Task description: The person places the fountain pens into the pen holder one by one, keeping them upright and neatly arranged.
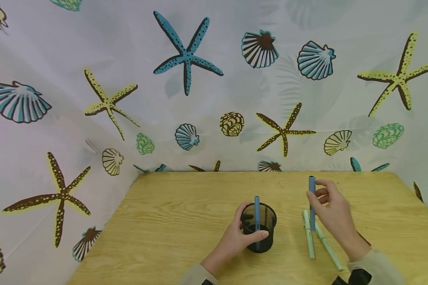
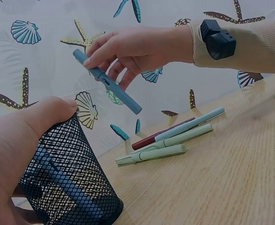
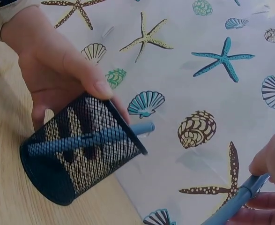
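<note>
My left hand (image 1: 235, 234) grips a black mesh pen holder (image 1: 266, 242), its thumb at the near side and its fingers around the far side. One blue pen (image 1: 257, 209) leans inside the holder, its end above the rim. Off to the right, my right hand (image 1: 335, 213) pinches a second blue pen (image 1: 312, 186) near its upper end, raised over the table. Below that hand lie two light green pens (image 1: 309, 239). The left wrist view also reveals a pale blue pen (image 2: 189, 124) and a dark red pen (image 2: 149, 140) lying close beside them.
Everything stands on a light wooden table (image 1: 171, 213). Behind and beside it hangs a white cloth (image 1: 207, 114) printed with starfish and shells, meeting the table's back edge.
</note>
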{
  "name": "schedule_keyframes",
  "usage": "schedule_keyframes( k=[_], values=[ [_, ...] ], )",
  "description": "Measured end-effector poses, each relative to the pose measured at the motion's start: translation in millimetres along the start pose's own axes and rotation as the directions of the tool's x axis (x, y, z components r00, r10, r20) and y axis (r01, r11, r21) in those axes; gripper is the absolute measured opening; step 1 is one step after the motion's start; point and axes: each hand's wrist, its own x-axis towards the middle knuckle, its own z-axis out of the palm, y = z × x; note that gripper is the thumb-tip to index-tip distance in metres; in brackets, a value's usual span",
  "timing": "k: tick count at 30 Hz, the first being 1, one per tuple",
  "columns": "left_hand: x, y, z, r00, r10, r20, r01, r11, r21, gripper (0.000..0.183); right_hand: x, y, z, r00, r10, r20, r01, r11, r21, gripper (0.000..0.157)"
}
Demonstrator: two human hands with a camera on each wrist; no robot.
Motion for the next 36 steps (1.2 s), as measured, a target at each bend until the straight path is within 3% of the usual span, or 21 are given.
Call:
schedule_keyframes(
  k=[20, 30, 36],
  values=[
    [-2.4, 1.5, 0.7, 1.000, 0.009, -0.009, -0.009, 1.000, -0.007, 0.078, 3.1, -30.3, 27.3, 0.991, -0.123, -0.043, 0.128, 0.983, 0.134, 0.033],
    [-2.2, 2.3, 0.5, 1.000, 0.015, -0.008, -0.015, 1.000, 0.012, 0.079, 2.6, -77.9, 23.8, 0.986, -0.157, -0.055, 0.165, 0.966, 0.201, 0.034],
    [-1.0, 2.6, 0.9, 1.000, 0.023, -0.007, -0.023, 1.000, 0.012, 0.079, 6.4, -68.3, 36.0, 0.984, -0.166, -0.070, 0.178, 0.955, 0.236, 0.036]
  ],
)
